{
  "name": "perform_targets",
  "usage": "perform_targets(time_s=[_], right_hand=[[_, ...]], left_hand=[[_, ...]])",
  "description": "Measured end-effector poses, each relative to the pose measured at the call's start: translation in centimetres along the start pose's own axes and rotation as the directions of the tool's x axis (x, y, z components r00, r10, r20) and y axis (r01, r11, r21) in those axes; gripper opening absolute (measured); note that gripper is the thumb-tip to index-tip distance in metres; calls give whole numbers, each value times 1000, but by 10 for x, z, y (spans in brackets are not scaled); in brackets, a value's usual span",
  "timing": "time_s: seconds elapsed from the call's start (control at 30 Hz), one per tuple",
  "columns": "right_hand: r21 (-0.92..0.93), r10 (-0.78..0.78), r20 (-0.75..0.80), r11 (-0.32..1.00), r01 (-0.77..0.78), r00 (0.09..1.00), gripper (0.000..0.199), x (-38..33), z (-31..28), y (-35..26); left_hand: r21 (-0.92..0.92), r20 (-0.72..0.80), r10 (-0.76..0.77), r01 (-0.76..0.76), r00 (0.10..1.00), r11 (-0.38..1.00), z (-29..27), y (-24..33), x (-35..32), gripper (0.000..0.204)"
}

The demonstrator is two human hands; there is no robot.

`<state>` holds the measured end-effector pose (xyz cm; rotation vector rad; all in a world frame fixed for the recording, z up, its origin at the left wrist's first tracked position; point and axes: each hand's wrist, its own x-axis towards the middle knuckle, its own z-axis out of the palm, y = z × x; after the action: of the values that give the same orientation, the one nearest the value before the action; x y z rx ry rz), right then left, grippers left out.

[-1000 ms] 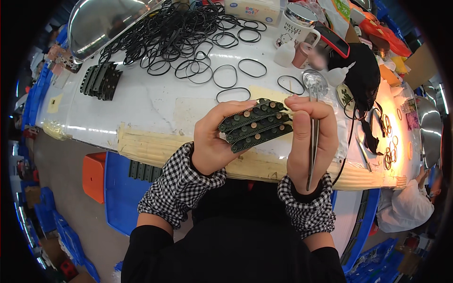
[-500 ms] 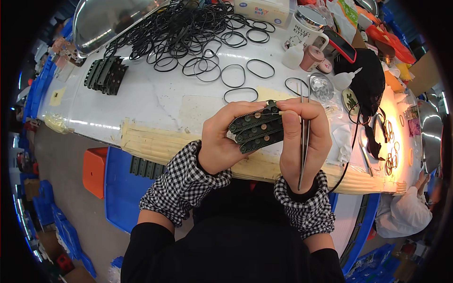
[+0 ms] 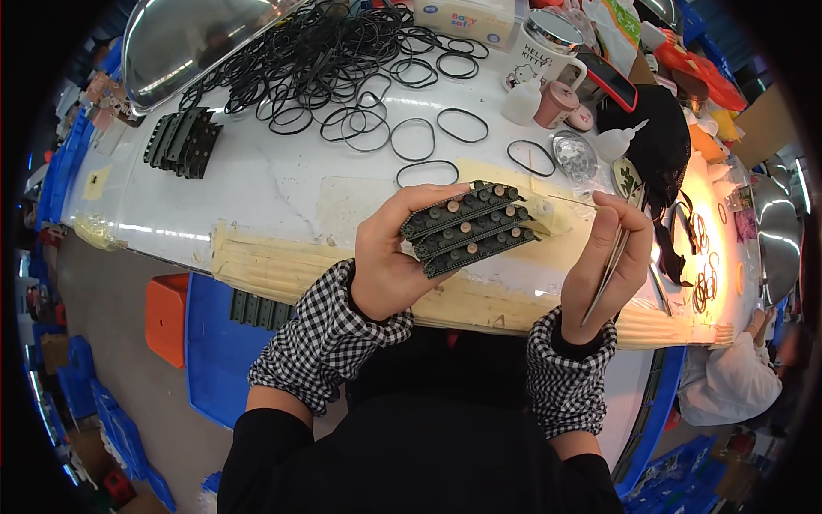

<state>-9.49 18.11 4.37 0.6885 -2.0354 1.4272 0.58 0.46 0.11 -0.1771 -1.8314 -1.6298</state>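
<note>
My left hand (image 3: pixel 377 261) is closed around a block of dark green strips (image 3: pixel 469 230) set side by side. Round studs, some dark and some copper-coloured, dot their upper faces. Off to the block's right, my right hand (image 3: pixel 629 270) has its thumb and forefinger pinched on a thin needle-like rod (image 3: pixel 570 201), which points left toward the strips without touching them. Metal tweezers (image 3: pixel 610 270) lie across that same palm, tips toward the wrist. Fingers of my left hand hide the block's lower left side.
Black rubber rings (image 3: pixel 300 73) are heaped at the back, several lying loose nearer. More green strips (image 3: pixel 182 142) stand at the left. A mug (image 3: pixel 535 56), a phone (image 3: pixel 610 83) and a black cloth (image 3: pixel 655 128) crowd the right. Below the padded edge (image 3: pixel 265 261) is a blue tray (image 3: pixel 218 377).
My right hand has drawn away from the strips to the right, carrying the rod and tweezers. The block's studded face is now more exposed. My left hand has barely moved.
</note>
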Motion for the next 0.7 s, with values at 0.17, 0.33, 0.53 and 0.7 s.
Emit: perform_targets(time_s=[0.17,0.33,0.53,0.7], right_hand=[[-356,-223,201,891,283,954,6,4,-6,22],[-354,-255,144,889,291,956,8,2,-5,21],[173,-65,118,984,44,991,4,-8,-1,-19],[398,-104,272,917,-13,957,5,-15,23,-27]], left_hand=[[-13,-25,-9,9,1000,1000,4,2,2,59],[10,-13,-12,12,1000,1000,1,1,1,59],[-11,-4,-6,6,1000,1000,2,-1,1,58],[-19,-14,-8,8,1000,1000,2,-1,0,58]])
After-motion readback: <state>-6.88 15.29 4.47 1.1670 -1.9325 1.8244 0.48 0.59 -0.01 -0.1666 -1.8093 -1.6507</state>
